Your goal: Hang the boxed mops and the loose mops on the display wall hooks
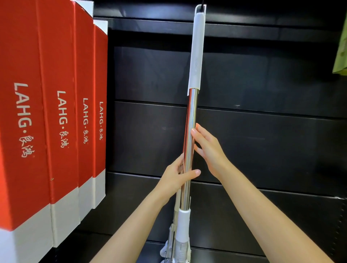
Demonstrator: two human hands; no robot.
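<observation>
A loose mop (191, 120) hangs upright in front of the black display wall (262, 84). Its grey handle top loops over a hook (202, 2) at the upper edge of the view, and its shiny metal pole runs down to a white collar. My left hand (177, 175) wraps around the pole from the left, thumb across the front. My right hand (207, 148) lies flat against the pole's right side with straight fingers. Several red and white boxed mops (56, 122) marked LAHG hang side by side on the left.
The black slat wall stretches to the right of the mop. A green item (340, 54) shows at the right edge. The mop's lower white mechanism (178, 244) hangs near the bottom of the view.
</observation>
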